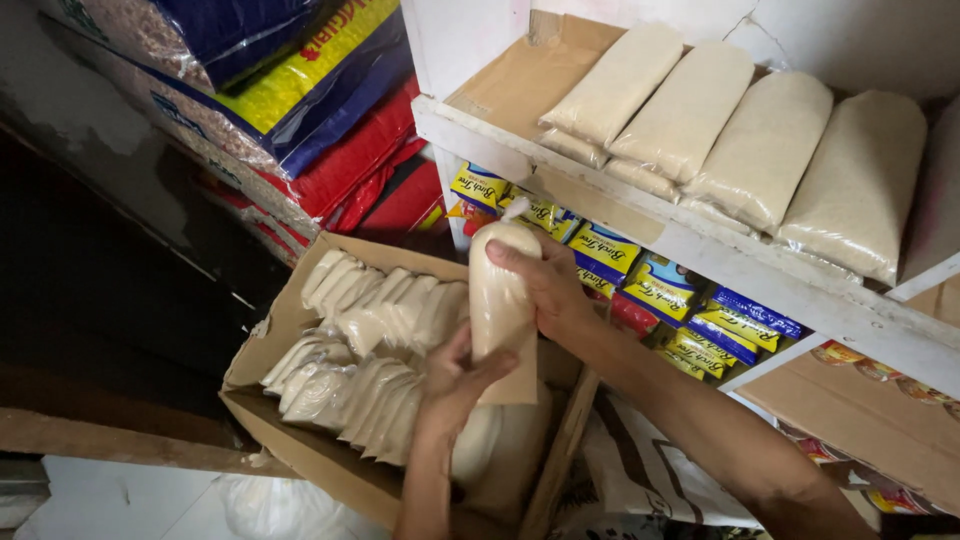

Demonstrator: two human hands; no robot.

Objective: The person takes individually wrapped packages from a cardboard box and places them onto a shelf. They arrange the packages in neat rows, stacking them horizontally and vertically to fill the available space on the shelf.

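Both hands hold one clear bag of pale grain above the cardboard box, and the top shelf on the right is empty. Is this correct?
Not quite. In the head view the top shelf holds a row of grain bags. The rest stands: both hands, left hand and right hand, hold one bag above the cardboard box.

The left hand comes up from 6 o'clock on a bare forearm that rises nearly straight from the bottom edge. Its palm faces up and its fingers curl toward 1 o'clock, cupping from below. The right hand enters from 4 o'clock on a long bare forearm that runs diagonally from the lower right corner. Its wrist is bent and its fingers wrap toward 10 o'clock, closed in a grasp. The right hand sits just above the left, at about 1 o'clock from it, the two close together.
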